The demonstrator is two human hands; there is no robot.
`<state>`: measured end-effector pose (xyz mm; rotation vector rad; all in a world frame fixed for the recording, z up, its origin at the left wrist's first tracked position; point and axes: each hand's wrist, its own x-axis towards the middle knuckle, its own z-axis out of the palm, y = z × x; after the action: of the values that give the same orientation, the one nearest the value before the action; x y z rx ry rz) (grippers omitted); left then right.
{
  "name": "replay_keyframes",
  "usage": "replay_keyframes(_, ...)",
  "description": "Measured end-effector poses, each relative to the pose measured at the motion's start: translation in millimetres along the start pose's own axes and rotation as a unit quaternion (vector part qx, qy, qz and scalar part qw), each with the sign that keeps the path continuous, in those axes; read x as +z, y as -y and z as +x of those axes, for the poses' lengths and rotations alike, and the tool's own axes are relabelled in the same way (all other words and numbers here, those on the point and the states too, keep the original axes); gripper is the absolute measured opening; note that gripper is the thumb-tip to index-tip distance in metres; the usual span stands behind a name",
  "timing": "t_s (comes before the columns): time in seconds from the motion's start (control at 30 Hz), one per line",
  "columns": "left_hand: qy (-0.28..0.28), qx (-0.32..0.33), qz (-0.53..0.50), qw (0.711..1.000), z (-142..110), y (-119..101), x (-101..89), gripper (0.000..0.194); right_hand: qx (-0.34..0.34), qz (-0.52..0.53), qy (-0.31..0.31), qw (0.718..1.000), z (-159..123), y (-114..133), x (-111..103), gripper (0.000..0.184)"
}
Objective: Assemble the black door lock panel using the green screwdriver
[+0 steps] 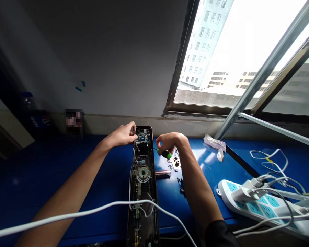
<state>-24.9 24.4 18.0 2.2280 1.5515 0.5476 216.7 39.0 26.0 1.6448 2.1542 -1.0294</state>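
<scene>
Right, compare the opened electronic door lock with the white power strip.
The electronic door lock is dark with its circuit board and wires exposed; the power strip is white with teal panels. The left hand touches the lock; no hand touches the strip. Both lie on the blue table, with white cables.

1 head-worn cam looks fwd & down from above the person's own arms, wide angle. L hand [122, 134] & R hand [171, 142] sit low-centre, close in, over the opened electronic panel [143, 178] on the blue bench [67, 164]. Wall [105, 58] & window [208, 58] fill top half.
</scene>
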Motion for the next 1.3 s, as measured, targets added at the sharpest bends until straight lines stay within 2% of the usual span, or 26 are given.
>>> replay_keyframes(0.1,0.005,0.001,0.051,0.999,-6.2,-5.8,0.7,0.015,-0.005,0.009,0.054,0.999,21.5,1.9,3.8,0.031)
replay_keyframes(0.23,-0.098,0.068,0.136,0.984,-18.9,-25.8,2.7,0.010,-0.021,0.007,0.074,0.997,32.9,-2.9,4.4,0.036)
replay_keyframes(0.27,-0.093,0.100,0.132,0.982,-21.9,-32.1,3.2,0.009,-0.025,0.004,0.074,0.997,33.3,-5.1,3.7,0.036)
replay_keyframes(0.37,0.024,0.212,0.080,0.974,-28.1,-47.2,5.8,0.009,-0.040,-0.005,0.066,0.997,31.9,-10.0,1.3,0.037)
replay_keyframes(0.43,0.066,0.237,0.070,0.967,-29.5,-51.5,8.8,0.008,-0.050,-0.010,0.062,0.997,30.4,-11.0,-0.1,0.036)
replay_keyframes(0.67,0.115,0.237,0.068,0.962,-27.1,-46.4,16.9,0.005,-0.062,-0.016,0.041,0.997,30.1,-11.4,-1.7,0.042)
replay_keyframes(0.87,0.165,0.228,0.038,0.959,-28.4,-50.9,23.1,0.008,-0.071,-0.017,0.049,0.996,29.1,-12.5,-3.0,0.049)
replay_keyframes(1.07,0.156,0.231,0.051,0.959,-25.0,-54.3,27.0,0.018,-0.076,-0.009,0.052,0.996,27.6,-14.3,-4.7,0.048)
replay_keyframes(1.3,0.118,0.260,0.081,0.955,-15.0,-44.5,35.8,0.022,-0.062,0.007,0.061,0.996,28.4,-14.7,-3.8,0.049)
